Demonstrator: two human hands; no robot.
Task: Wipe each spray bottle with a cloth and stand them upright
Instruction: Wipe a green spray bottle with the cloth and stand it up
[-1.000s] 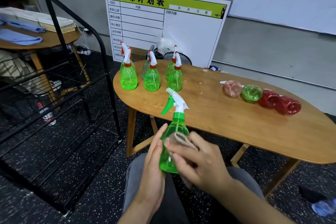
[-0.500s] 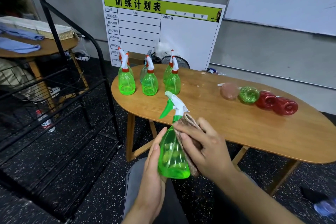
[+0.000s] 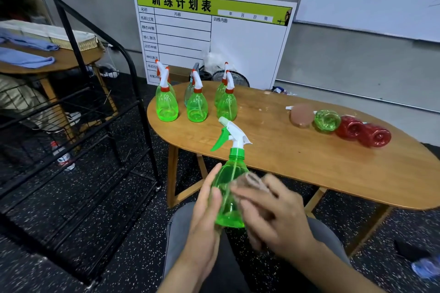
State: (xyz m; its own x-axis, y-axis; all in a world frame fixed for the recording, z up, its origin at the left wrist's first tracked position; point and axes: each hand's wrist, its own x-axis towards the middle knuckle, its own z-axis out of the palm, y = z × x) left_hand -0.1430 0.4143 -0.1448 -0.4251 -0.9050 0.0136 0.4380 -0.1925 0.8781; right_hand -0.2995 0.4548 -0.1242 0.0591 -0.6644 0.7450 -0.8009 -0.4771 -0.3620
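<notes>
The left hand (image 3: 204,216), fingers nearly straight, steadies the near-left side of the green spray bottle (image 3: 229,197) over the lap. The right hand (image 3: 273,216), blurred, presses a brownish cloth (image 3: 250,181) against its right flank; how tightly it grips the cloth I cannot tell. The bottle's long axis runs almost upright, nozzle tipped far-left, toward the standing green bottles (image 3: 197,107) on the table (image 3: 297,162) just beyond.

Right hand (image 3: 278,216) with brown cloth (image 3: 250,181): half a second ago high against the neck of the held green spray bottle (image 3: 229,197); now lower on its body, lower centre of frame, motion-blurred.
</notes>
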